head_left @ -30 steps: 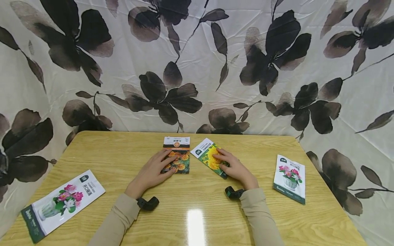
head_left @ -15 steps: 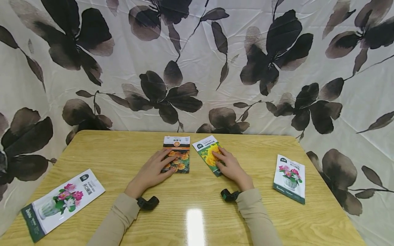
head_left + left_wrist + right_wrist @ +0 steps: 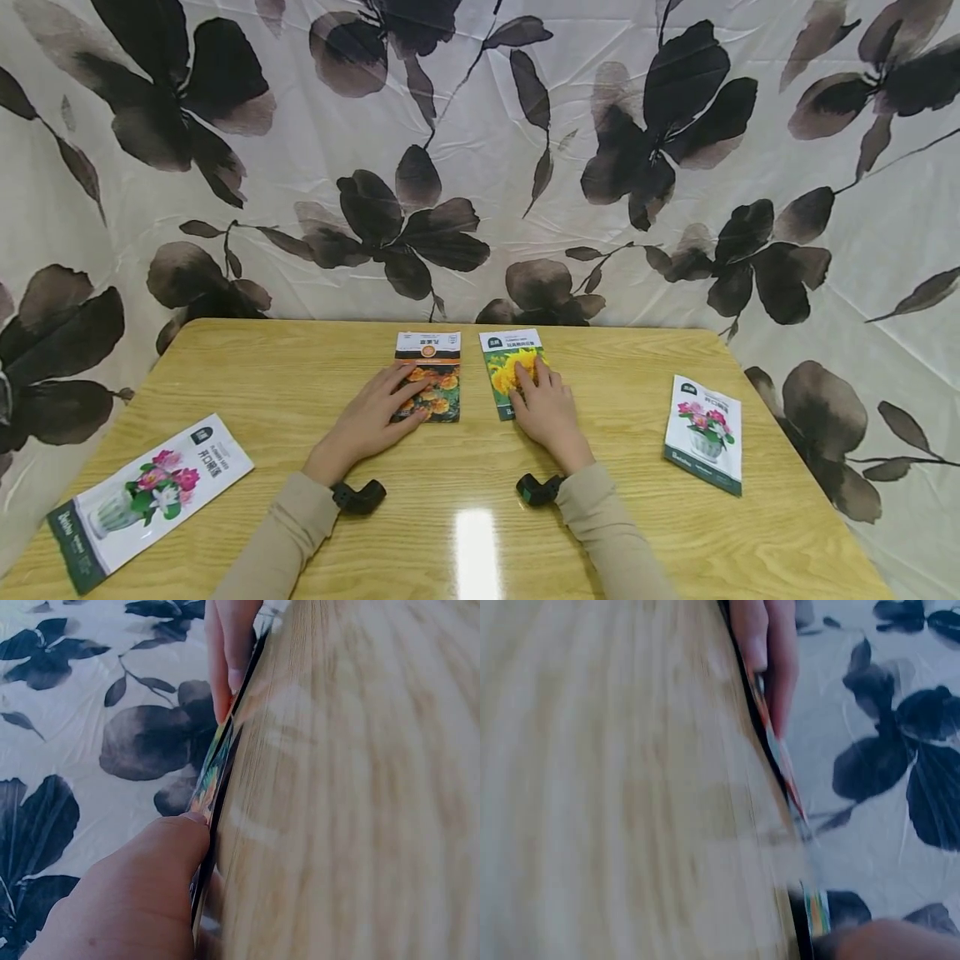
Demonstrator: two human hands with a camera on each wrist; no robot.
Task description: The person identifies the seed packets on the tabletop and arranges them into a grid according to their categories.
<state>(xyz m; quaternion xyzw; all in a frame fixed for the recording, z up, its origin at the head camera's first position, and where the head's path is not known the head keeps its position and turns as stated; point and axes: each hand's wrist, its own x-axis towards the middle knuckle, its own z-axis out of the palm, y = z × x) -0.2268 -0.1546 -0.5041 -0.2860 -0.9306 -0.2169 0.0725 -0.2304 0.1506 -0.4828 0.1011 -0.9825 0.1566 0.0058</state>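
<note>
An orange-flowered seed packet (image 3: pixel 429 350) lies flat near the table's far edge, its long sides running away from me. My left hand (image 3: pixel 378 408) rests on its lower left part with the fingers spread. Just to its right lies a yellow-flowered seed packet (image 3: pixel 506 342), nearly parallel and a small gap apart. On its lower right part my right hand (image 3: pixel 549 417) presses with straight fingers. In the left wrist view the left thumb (image 3: pixel 150 877) touches the near end of a packet. The right wrist view catches only a blurred bit of my right hand (image 3: pixel 892 941).
A larger white seed packet with pink flowers (image 3: pixel 153 496) lies slanted at the table's left. Another pink-flowered packet (image 3: pixel 703 435) lies at the right. The wooden table (image 3: pixel 420 533) ends at a flower-patterned cloth (image 3: pixel 510 167) behind it.
My right hand has slid the yellow-flowered packet slightly away and turned it from slanted to nearly straight, while the hand itself moved left. The left hand and its packet stay put.
</note>
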